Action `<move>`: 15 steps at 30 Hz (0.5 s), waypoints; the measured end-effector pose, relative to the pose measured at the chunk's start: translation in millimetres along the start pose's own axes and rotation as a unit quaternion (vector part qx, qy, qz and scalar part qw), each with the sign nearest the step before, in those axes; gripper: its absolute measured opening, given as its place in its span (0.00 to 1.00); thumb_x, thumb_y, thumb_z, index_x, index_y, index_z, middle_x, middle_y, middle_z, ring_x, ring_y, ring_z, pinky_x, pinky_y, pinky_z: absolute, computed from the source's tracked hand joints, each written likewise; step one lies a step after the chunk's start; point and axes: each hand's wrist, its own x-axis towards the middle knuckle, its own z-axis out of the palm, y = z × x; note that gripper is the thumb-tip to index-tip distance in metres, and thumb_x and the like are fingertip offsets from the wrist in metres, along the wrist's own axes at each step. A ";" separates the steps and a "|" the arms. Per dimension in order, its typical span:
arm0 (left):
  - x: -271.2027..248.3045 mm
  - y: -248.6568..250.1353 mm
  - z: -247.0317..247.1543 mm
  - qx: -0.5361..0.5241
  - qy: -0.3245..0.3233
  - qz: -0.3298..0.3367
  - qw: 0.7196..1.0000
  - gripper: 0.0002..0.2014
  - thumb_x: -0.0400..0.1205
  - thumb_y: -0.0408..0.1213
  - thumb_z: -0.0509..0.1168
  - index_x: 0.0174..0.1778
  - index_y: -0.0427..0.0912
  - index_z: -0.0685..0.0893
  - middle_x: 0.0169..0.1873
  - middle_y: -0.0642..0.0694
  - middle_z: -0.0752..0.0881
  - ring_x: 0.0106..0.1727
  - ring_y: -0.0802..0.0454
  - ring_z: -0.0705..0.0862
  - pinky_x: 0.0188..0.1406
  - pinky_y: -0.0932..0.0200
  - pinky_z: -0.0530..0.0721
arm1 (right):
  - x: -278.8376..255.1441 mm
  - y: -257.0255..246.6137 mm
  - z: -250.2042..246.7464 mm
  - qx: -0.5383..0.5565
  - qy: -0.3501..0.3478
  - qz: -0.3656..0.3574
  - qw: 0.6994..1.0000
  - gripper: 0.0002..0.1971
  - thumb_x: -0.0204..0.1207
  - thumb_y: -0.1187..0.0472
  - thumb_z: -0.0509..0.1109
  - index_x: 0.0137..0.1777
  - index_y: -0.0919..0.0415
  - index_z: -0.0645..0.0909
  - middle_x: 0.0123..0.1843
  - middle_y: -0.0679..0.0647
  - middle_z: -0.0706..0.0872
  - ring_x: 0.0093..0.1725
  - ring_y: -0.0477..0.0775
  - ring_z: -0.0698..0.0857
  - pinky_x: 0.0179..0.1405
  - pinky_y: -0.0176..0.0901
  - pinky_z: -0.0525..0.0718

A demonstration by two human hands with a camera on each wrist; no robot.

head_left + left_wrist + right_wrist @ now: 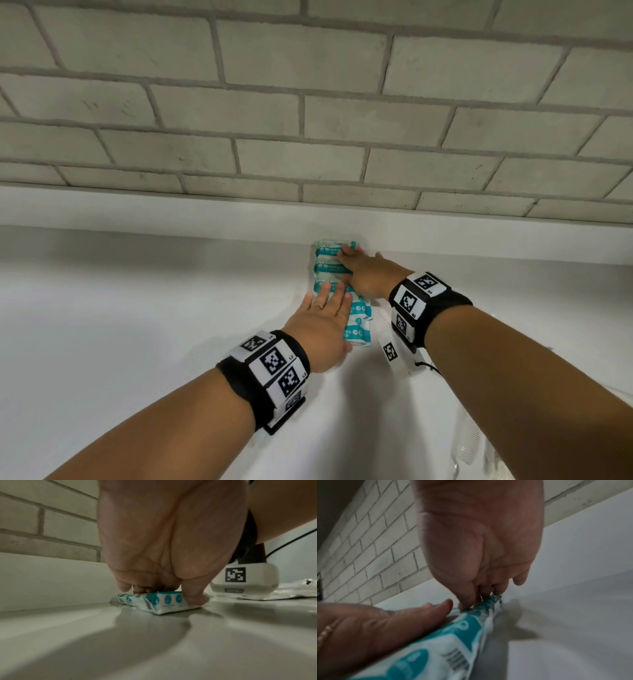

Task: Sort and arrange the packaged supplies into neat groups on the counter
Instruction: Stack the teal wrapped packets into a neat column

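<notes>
Several teal-and-white packets (327, 269) lie in a row on the white counter (137, 325), running from the back ledge toward me. My left hand (329, 308) lies flat on the nearer packets (359, 330), fingers straight; in the left wrist view its fingertips (193, 599) press on the packets (163, 603). With fingers extended, my right hand (352, 262) rests on the far end of the row, by the ledge. The right wrist view has its fingertips (467, 604) touching the packets (453, 639), and my left hand (385, 628) flat beside them.
A low white ledge (171, 212) and a pale brick wall (308, 102) close off the back of the counter. Clear plastic packaging (479, 445) lies at the lower right, also seen as clear plastic (291, 592) behind the right wrist camera unit (243, 578).
</notes>
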 end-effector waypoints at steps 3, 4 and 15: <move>0.5 3.0 1.4 0.016 0.007 0.001 1.000 0.39 0.88 0.51 0.50 0.83 0.39 0.31 0.82 0.41 0.30 0.83 0.41 0.32 0.81 0.45 0.35 | 3.3 1.3 2.3 -0.013 -0.001 -0.001 1.000 0.31 0.87 0.60 0.51 0.86 0.56 0.40 0.87 0.51 0.37 0.86 0.54 0.41 0.82 0.62 0.40; 1.2 3.5 1.7 0.017 0.006 0.002 1.000 0.39 0.88 0.51 0.49 0.83 0.39 0.31 0.82 0.41 0.30 0.83 0.41 0.32 0.81 0.45 0.35 | 3.8 2.4 3.4 -0.015 0.000 -0.001 1.000 0.31 0.87 0.60 0.51 0.86 0.56 0.40 0.87 0.51 0.37 0.86 0.54 0.41 0.82 0.62 0.40; -6.5 7.2 -3.9 -0.008 -0.002 -0.008 1.000 0.41 0.87 0.51 0.52 0.83 0.42 0.31 0.83 0.42 0.30 0.83 0.41 0.31 0.81 0.44 0.35 | -46.9 5.0 -3.2 0.079 0.060 -0.002 0.995 0.29 0.87 0.52 0.53 0.85 0.55 0.49 0.87 0.57 0.48 0.86 0.60 0.48 0.83 0.63 0.46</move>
